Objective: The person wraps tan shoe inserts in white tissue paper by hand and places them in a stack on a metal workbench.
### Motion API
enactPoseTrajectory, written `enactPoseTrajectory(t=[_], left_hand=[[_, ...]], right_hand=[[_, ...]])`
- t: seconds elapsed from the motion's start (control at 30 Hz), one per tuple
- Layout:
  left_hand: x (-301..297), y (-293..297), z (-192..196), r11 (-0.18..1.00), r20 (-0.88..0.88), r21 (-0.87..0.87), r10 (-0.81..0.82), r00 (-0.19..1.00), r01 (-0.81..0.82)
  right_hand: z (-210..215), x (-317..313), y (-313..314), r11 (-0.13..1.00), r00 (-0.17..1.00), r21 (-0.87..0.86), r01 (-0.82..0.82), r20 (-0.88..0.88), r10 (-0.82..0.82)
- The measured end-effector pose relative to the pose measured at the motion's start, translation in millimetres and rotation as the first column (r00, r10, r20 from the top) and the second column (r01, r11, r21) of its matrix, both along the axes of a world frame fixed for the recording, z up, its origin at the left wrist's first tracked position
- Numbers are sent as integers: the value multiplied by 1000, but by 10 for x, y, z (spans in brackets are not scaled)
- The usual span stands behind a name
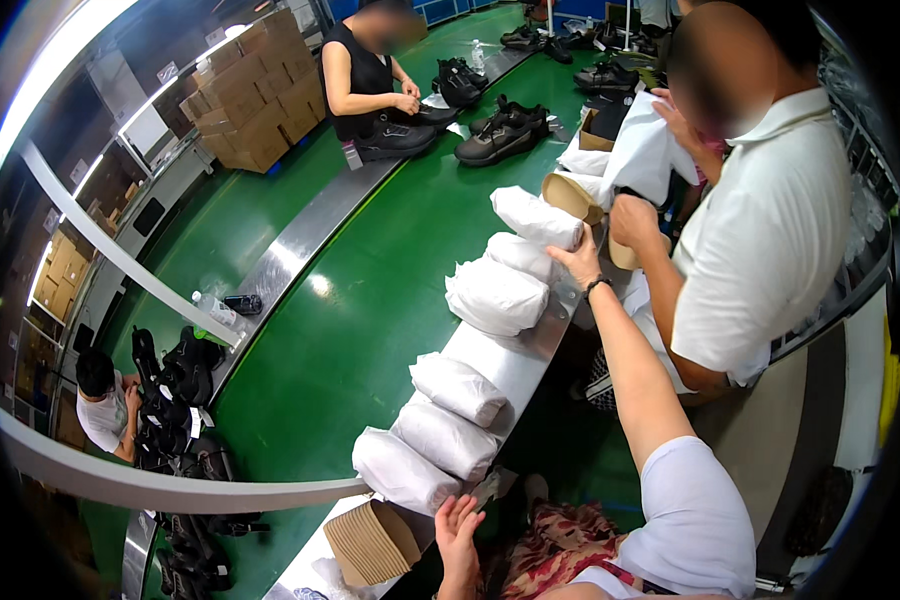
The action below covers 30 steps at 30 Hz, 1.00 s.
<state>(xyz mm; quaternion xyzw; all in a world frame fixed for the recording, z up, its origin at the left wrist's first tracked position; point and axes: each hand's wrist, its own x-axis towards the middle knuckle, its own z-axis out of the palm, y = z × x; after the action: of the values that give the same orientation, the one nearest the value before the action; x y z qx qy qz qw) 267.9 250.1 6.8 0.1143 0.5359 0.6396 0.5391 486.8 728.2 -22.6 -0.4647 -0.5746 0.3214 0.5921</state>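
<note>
**Hand positions at the wrapped-bundle line**

Along the metal edge of the green conveyor surface, running from the lower centre to the upper right of the frame, white paper-wrapped bundles are lying in a row. The right hand is reaching up to the centre right of the frame and is touching the end of the upper wrapped bundle; its grip is loosely curled against the paper, not clenched around it. The left hand is hovering at the bottom centre, fingers spread and released, holding nothing. It is sitting just beside the lowest wrapped bundle and near a stack of brown cardboard inserts at the lower left of it.

A co-worker in a white shirt is standing at the right of the frame and is handling white wrapping paper. Black shoes are resting on the belt at the upper centre, where another person in a black top is working. Cardboard boxes are standing stacked at the upper left.
</note>
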Motion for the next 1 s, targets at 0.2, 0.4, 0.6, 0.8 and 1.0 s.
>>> enactPoseTrajectory(t=[0.2,0.4,0.6,0.8,1.0], left_hand=[[96,-10,76,993,18,-105,63,998,-61],[141,-97,-14,988,4,-151,29,1000,-28],[160,-151,-106,982,-15,-168,-89,996,86],[190,-394,-435,873,122,-352,-314,941,337],[263,-558,-843,725,156,-513,-447,881,459]], right_hand=[[-631,149,21,927,976,-323,-191,41,215],[-630,167,-112,919,981,-384,-96,122,153],[-1100,439,-780,918,947,-236,320,119,-300],[-1967,526,-2734,660,804,-751,4,394,444],[-2133,543,-3127,457,705,-887,-60,286,648]])
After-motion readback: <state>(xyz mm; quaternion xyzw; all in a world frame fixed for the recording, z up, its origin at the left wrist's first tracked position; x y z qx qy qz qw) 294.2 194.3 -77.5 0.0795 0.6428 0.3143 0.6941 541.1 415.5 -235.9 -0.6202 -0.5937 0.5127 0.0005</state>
